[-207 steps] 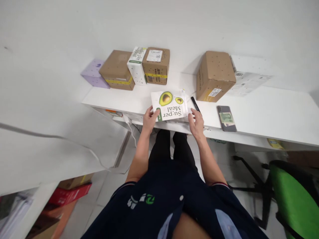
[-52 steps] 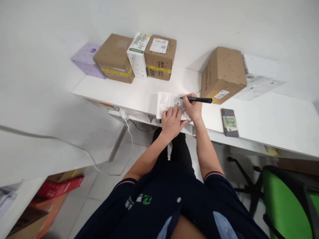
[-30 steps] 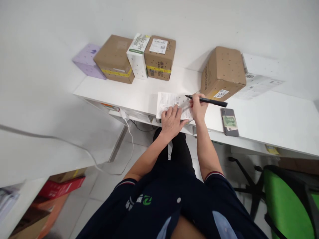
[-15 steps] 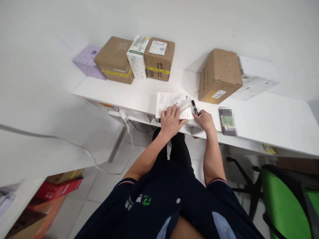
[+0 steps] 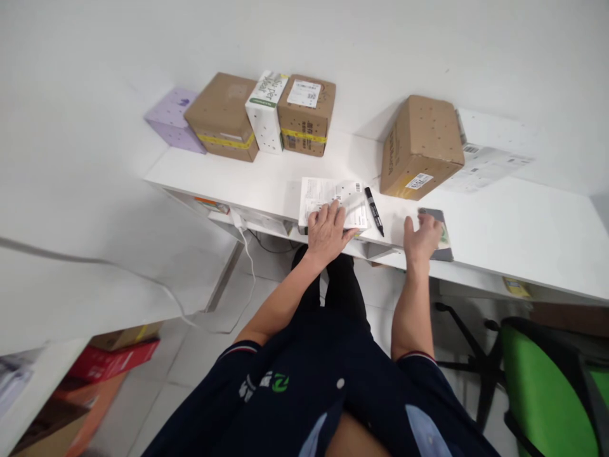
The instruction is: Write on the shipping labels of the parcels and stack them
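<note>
My left hand lies flat on a white printed packet at the front edge of the white desk, pressing it down. A black marker pen lies loose on the desk just right of the packet. My right hand is further right, fingers spread over the near end of a dark phone and touching it, without a clear grip.
Along the wall stand a lilac box, two brown cartons with a white carton between them, a larger brown carton and a white labelled parcel. A green chair sits at lower right.
My right hand wrote on the packet with the marker, laid the marker down beside it, then moved right onto the phone. My left hand stayed on the packet.
</note>
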`<state>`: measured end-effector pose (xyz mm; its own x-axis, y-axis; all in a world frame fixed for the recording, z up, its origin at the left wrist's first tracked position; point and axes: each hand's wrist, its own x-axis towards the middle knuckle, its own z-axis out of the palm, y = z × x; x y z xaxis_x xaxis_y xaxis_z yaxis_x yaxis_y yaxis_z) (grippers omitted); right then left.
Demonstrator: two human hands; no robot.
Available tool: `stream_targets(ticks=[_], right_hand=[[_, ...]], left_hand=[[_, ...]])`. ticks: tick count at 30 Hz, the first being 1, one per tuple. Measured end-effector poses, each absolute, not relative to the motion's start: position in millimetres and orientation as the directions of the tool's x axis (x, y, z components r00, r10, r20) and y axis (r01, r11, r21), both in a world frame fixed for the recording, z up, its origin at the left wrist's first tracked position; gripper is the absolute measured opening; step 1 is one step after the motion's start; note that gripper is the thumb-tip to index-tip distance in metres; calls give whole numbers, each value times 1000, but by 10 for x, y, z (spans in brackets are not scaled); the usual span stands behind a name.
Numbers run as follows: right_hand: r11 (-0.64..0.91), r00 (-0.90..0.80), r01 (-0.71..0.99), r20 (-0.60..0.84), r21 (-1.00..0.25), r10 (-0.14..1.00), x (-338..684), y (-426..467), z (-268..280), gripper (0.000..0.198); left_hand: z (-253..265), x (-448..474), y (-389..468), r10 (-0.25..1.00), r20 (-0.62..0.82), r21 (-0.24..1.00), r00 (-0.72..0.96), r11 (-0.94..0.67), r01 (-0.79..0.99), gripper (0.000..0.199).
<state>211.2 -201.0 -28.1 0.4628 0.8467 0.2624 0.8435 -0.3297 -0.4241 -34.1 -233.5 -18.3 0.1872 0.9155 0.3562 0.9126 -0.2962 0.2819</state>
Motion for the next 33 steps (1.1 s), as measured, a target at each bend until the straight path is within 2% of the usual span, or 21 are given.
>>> stream_targets(ticks=[2, 5, 7, 10, 15, 17, 18, 20, 22, 24, 26, 28, 30, 33], right_hand=[[-449, 536, 827, 235, -338, 811, 2299, -2053, -256, 61], [-559, 598, 786, 93, -263, 796, 2502, -2087, -262, 84], [-557, 579, 794, 23, -243, 815, 2571, -2100, -285, 83], [-529, 550, 814, 24, -238, 835, 2605, -2129, -300, 73], [-524, 544, 812, 8, -257, 839, 2597, -2268, -239, 84], [-507, 538, 790, -6, -344, 843, 2578, -2379, -204, 90], [-495, 547, 748, -13, -441, 837, 2556, -2444, -183, 92], [-431, 557, 558, -65, -709, 828, 2472, -2581, -132, 89], [-283, 503, 230, -135, -931, 854, 2313, -2703, -62, 76], [-118, 364, -138, -161, -983, 917, 2076, -2800, 19, 65], [-56, 191, -450, -157, -891, 969, 1788, -2882, 82, 63], [-154, -1, -653, -202, -742, 979, 1492, -2962, 98, 61], [-320, -197, -735, -263, -598, 944, 1224, -3035, 63, 61], [-536, -435, -717, -315, -445, 844, 912, -3094, -10, 66]], left_hand=[[-200, -330, -2344, 919, 359, 278, 161, -270, 922, 68], [-234, -317, -2358, 930, 345, 270, 127, -228, 936, 70], [-265, -320, -2364, 930, 341, 262, 138, -235, 936, 71], [-318, -345, -2367, 922, 352, 261, 161, -263, 929, 68], [-371, -384, -2363, 913, 368, 273, 178, -289, 917, 65], [-370, -385, -2361, 913, 364, 268, 182, -290, 919, 66], [-367, -383, -2360, 915, 361, 269, 181, -288, 919, 66], [-363, -379, -2357, 919, 354, 280, 173, -281, 918, 66], [-366, -374, -2354, 923, 347, 296, 165, -275, 915, 65], [-375, -369, -2351, 924, 348, 305, 161, -274, 912, 65], [-385, -362, -2349, 922, 353, 304, 160, -275, 912, 65], [-391, -355, -2349, 924, 351, 303, 151, -265, 915, 64], [-396, -352, -2356, 929, 342, 314, 141, -254, 915, 61], [-428, -358, -2388, 935, 328, 361, 135, -256, 897, 55]])
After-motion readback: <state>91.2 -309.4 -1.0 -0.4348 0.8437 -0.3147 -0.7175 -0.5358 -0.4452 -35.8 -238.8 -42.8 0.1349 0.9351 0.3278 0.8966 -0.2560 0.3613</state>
